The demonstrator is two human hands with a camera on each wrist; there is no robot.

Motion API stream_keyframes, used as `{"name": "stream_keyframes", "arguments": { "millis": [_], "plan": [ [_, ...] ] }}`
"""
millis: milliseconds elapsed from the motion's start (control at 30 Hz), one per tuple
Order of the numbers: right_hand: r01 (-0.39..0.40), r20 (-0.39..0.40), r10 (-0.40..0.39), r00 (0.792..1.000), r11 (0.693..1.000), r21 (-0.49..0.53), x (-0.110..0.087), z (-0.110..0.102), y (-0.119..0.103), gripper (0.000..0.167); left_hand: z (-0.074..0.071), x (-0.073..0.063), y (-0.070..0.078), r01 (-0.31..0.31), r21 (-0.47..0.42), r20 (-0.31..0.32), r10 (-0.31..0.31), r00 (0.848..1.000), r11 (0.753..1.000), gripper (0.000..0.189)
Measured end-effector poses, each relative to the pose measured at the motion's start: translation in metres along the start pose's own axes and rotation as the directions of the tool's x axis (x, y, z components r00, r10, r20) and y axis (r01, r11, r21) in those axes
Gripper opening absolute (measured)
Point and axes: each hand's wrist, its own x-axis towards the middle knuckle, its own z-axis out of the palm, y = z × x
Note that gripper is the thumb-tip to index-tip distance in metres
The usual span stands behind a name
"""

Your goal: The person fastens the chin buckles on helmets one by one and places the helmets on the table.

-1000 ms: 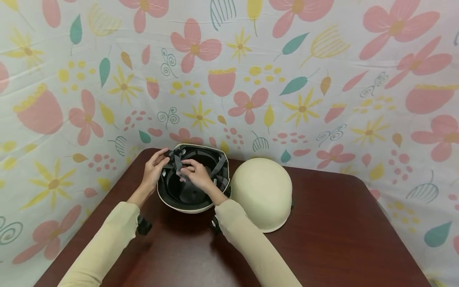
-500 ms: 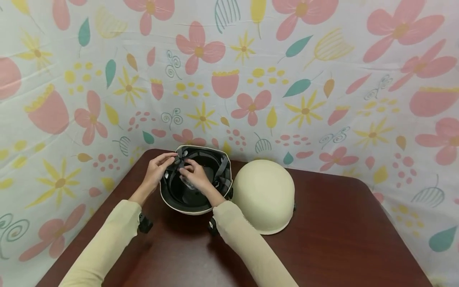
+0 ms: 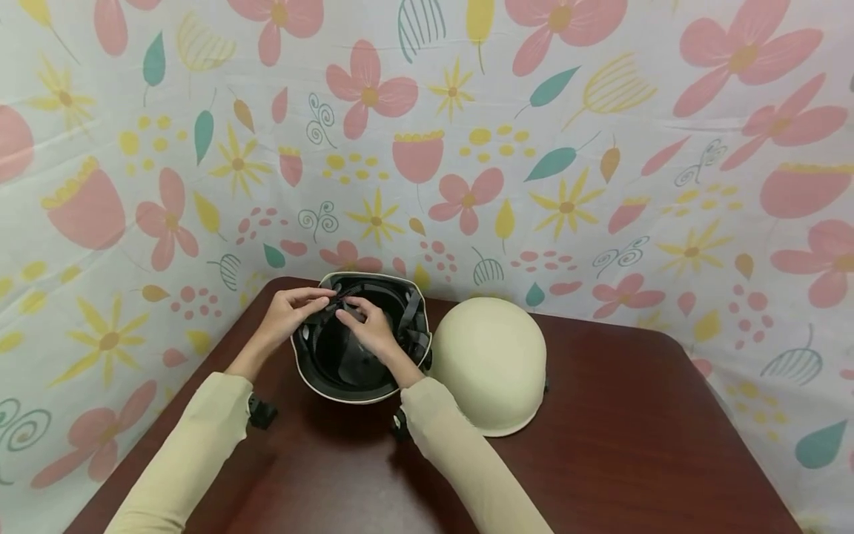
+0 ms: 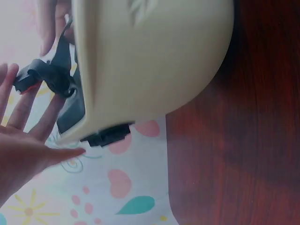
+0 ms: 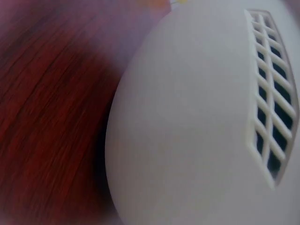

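Note:
A cream helmet [image 3: 361, 401] lies upturned at the left of the table, its black padded inside facing up. Across its far left rim, a dark strap [image 4: 49, 77] with a buckle runs between the two hands. The left hand [image 3: 283, 315] holds the strap with its fingers; in the left wrist view its thumb reaches along below the helmet's edge. The right hand [image 3: 371, 331] pinches the strap between thumb and fingers over the helmet's opening. Where the fingertips meet, the strap's exact grip is partly hidden. The right wrist view shows no hand, only a pale helmet shell with a grille [image 5: 269, 98].
Close on the right, a second cream helmet [image 3: 490, 363] sits dome up, touching or nearly touching the first. Both stand on a dark red-brown table [image 3: 634, 445]. A flowered cloth [image 3: 467, 111] hangs behind the table's back edge.
The right hand has risen toward the helmet's far rim with the strap, and the two hands' fingertips have come closer together. The upturned helmet has shifted slightly. The second helmet stays put.

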Motion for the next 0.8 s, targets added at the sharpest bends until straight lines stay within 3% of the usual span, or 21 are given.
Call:
{"name": "stream_keyframes", "arguments": {
  "millis": [200,433,600,800],
  "plan": [
    [-0.008,-0.040,0.006,0.999,0.998,-0.063,-0.002,0.002,0.003,0.047,-0.001,0.000,0.000,0.009,0.024,0.018,-0.009,1.000,1.000,0.034],
    [0.030,-0.162,-0.048,0.986,0.993,-0.116,-0.003,0.006,0.004,0.040,0.003,0.001,-0.003,-0.048,0.017,-0.104,0.049,0.993,0.999,0.027],
    [0.058,-0.203,-0.069,0.977,0.996,-0.063,-0.005,0.006,0.002,0.037,0.005,0.002,-0.001,-0.057,0.031,-0.147,0.061,0.987,0.998,0.030],
    [0.069,-0.191,-0.067,0.979,0.998,0.007,-0.007,0.003,-0.001,0.040,0.010,0.005,0.001,-0.042,0.003,-0.148,0.042,0.988,0.999,0.043]
  ]
}}
